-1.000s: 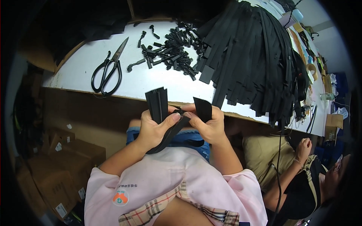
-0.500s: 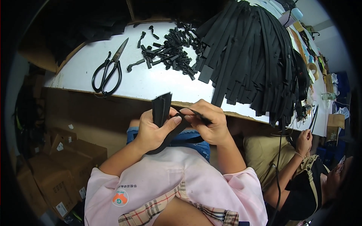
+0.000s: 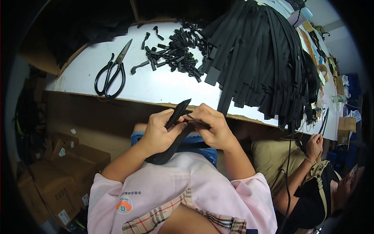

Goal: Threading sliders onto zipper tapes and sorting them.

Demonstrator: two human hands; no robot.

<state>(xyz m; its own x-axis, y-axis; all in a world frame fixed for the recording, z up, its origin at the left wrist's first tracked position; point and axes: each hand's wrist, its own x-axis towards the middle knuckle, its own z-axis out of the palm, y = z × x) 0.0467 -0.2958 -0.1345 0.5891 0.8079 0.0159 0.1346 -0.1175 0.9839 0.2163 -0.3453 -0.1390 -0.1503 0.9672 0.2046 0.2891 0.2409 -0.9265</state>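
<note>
A long black strip that looks like zipper tape (image 3: 176, 145) is bent between my hands, above my lap and just off the table edge. My left hand (image 3: 159, 130) is closed around it; one end sticks up past the fingers, and a length hangs down against my shirt. Thumb and fingers of my right hand (image 3: 210, 125) pinch a thin black part close to the left fingertips. Whether that part is the strip's edge or a small separate piece is hidden by the fingers.
Black-handled scissors (image 3: 110, 76) lie on the white table (image 3: 82, 70) at left. Small black cord pulls (image 3: 177, 52) are heaped in the middle, beside a big pile of black strips (image 3: 257, 58). A co-worker's hand (image 3: 314, 146) is at right; cardboard boxes (image 3: 58, 183) stand lower left.
The strip's upper end has tipped to the right and turned edge-on. My left hand has rolled with it, and my right hand has shifted slightly left, still pinching.
</note>
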